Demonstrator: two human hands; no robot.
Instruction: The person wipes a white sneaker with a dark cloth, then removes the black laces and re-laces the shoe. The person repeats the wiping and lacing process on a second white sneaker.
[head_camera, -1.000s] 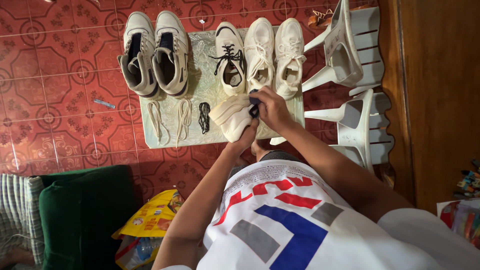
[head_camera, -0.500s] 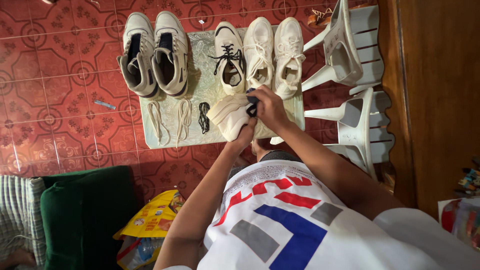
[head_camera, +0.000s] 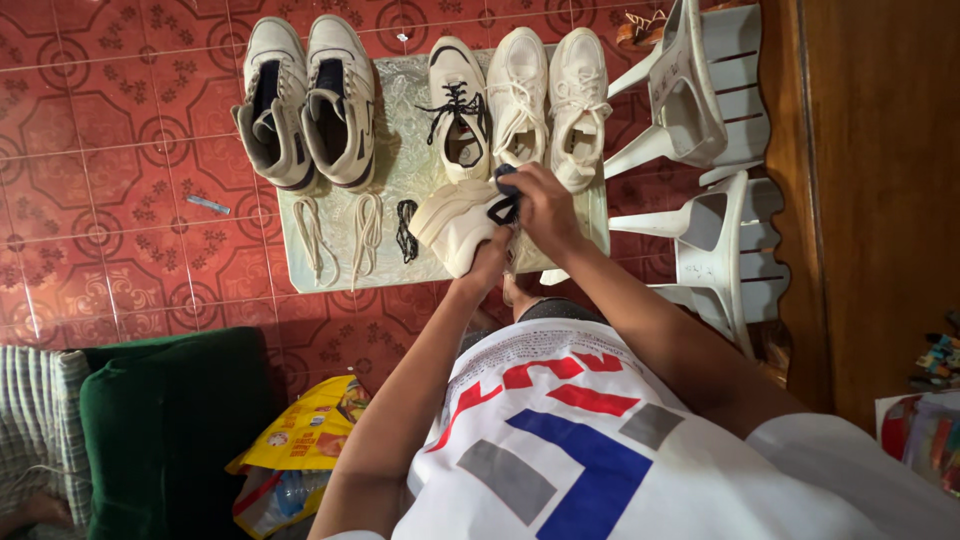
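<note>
Since a second ago we have lifted the cream sneaker (head_camera: 455, 222) a little and tipped its toe further left, and our right hand (head_camera: 548, 208) has slid up along its collar with the dark cloth (head_camera: 506, 196); the whole view has also drifted slightly.

Nearest us, our left hand (head_camera: 487, 268) cups the sneaker's heel from below, fingers curled tight around it. Our right hand is closed on the dark cloth, pinching it against the shoe's opening. The sneaker hangs just above the pale mat (head_camera: 420, 120), near its front edge.

We judge the shoe light, with a soft upper over a stiff sole — the heel and sole make the firm hold, the collar would give.

Beside it lie a black lace (head_camera: 405, 230) and two cream laces (head_camera: 340, 238). Further off stand three pale sneakers (head_camera: 518, 100) and a grey-lined pair (head_camera: 305, 100) — unchanged.
</note>
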